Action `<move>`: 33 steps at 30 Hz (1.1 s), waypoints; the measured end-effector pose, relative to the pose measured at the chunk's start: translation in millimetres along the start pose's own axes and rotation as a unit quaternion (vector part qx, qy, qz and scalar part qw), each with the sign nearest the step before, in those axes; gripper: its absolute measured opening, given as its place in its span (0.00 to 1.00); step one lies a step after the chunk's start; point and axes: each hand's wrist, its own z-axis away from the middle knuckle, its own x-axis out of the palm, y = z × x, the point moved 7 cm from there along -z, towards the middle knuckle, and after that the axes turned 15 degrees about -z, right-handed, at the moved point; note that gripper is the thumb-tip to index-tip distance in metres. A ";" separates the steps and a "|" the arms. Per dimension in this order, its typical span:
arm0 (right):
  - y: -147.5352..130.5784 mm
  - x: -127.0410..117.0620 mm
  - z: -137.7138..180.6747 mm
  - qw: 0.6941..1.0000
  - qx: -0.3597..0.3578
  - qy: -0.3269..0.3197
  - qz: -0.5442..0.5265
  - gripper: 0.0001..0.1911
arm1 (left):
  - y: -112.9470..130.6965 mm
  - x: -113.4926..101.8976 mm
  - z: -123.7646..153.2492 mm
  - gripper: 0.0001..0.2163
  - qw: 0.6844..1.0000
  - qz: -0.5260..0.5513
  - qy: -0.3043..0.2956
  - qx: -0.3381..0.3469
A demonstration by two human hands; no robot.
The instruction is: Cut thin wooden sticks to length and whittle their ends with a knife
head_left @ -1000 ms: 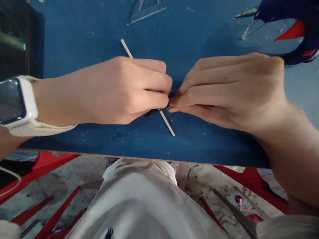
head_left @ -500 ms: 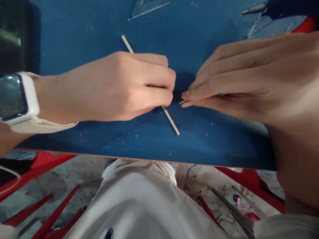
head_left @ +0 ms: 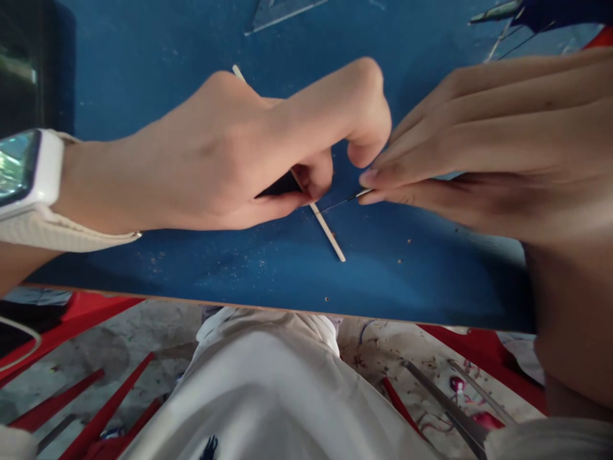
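Note:
A thin pale wooden stick (head_left: 328, 235) lies slantwise on the blue board (head_left: 268, 268). My left hand (head_left: 230, 160), with a white watch at the wrist, is curled over the stick's middle and pinches it, its forefinger arched up. My right hand (head_left: 479, 153) comes in from the right with its fingers pressed together on a small thin dark blade or tool (head_left: 357, 197), whose fine tip reaches toward the stick just beside my left fingertips. Most of that tool is hidden inside the fingers.
A clear set square (head_left: 282, 14) lies at the board's far edge. A blue and red glue gun (head_left: 541, 14) sits at the top right. Below the board's near edge are my white-clothed lap, red chair parts and a littered floor.
My left forefinger has lifted and arched above the stick. My right hand has drawn slightly right and up, so the thin tool's tip now shows between the hands.

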 end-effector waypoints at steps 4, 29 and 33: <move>-6.6 5.8 1.0 0.999 -0.027 -0.022 0.033 0.06 | 1.3 -3.6 0.3 0.20 0.999 0.019 0.030 0.017; 1.1 24.0 58.3 0.997 0.013 0.066 -0.049 0.20 | -5.9 6.0 14.2 0.22 1.000 -0.005 0.002 -0.021; -4.8 27.6 51.1 0.997 0.011 0.059 -0.049 0.20 | -14.2 9.7 17.4 0.27 0.998 -0.010 0.000 -0.060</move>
